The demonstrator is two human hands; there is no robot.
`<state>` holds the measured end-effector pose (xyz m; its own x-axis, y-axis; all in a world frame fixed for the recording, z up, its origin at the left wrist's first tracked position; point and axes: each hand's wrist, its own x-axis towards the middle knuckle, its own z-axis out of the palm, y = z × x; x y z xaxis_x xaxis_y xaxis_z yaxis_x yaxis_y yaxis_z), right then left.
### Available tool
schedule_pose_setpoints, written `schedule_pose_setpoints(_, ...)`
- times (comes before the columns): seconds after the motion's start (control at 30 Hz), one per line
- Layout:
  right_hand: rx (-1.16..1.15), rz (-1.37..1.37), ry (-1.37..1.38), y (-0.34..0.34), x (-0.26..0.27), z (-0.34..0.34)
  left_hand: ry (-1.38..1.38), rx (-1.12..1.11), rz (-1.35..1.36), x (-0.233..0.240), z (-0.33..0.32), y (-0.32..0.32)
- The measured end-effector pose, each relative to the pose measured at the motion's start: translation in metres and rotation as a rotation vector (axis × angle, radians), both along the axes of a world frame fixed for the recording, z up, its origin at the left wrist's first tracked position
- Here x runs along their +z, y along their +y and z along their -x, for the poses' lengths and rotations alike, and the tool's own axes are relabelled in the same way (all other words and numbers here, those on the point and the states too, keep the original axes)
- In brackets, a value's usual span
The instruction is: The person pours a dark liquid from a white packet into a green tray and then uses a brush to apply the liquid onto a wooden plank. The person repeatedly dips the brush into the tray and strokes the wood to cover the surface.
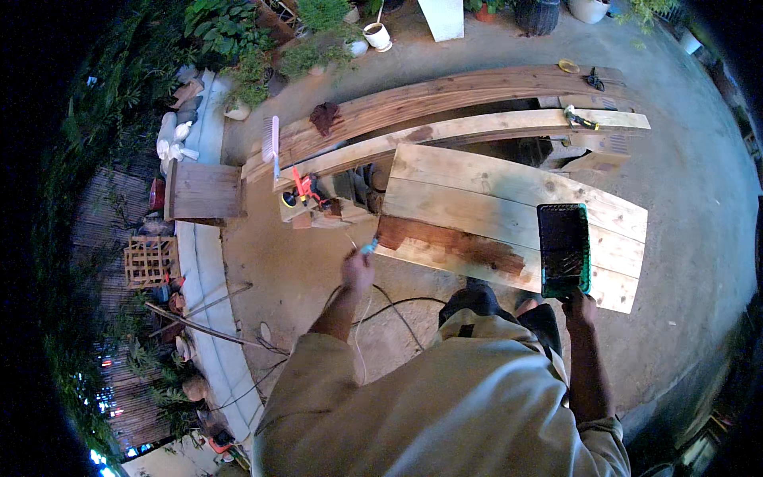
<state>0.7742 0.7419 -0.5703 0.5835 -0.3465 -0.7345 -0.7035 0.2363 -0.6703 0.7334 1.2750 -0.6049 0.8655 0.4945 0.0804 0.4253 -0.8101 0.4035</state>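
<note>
In front of me lies a pale plank panel [459, 197] with a wet-looking strip of brown stain [447, 241] along its near left plank. My left hand [357, 271] is at the panel's near left corner, closed around a small light-blue tool [369, 246], perhaps a brush; its working end is too small to make out. Gripped by its near end in my right hand [578, 307] is a black plastic tray [563, 247] with a green edge. It covers part of the panel's right side, and its inside is dark.
Beyond the panel, a pale board [489, 124] and brown-stained boards [441, 95] rest on supports. A red cordless drill [309, 188], a white long-bristled brush [274, 146] and a dark rag [325, 117] are there. Cables [393, 304] cross the floor near my legs. A wooden box [205, 191] stands left.
</note>
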Motion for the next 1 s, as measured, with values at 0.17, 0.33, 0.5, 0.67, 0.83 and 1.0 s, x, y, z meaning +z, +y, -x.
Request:
schedule_pose_setpoints(0.17,-0.023,0.012,0.03,-0.007,-0.027,0.001,-0.075,-0.163,0.281,0.011,0.019,-0.03)
schedule_pose_setpoints(0.33,-0.018,-0.04,-0.01,-0.004,-0.028,-0.005,-0.272,0.048,0.088,-0.015,0.025,0.03)
schedule_pose_setpoints(0.5,0.011,-0.056,0.001,0.02,0.002,-0.009,-0.134,0.019,0.323,-0.044,0.044,-0.004)
schedule_pose_setpoints(0.67,-0.001,-0.039,0.003,0.024,0.003,-0.008,-0.292,-0.041,0.28,-0.076,0.049,0.015)
schedule_pose_setpoints(0.83,0.034,-0.036,0.004,0.011,-0.004,-0.004,-0.305,0.124,-0.007,-0.029,0.039,0.036)
schedule_pose_setpoints(1.0,-0.022,0.017,0.014,0.018,0.006,-0.008,-0.157,-0.247,0.185,-0.015,0.041,-0.026)
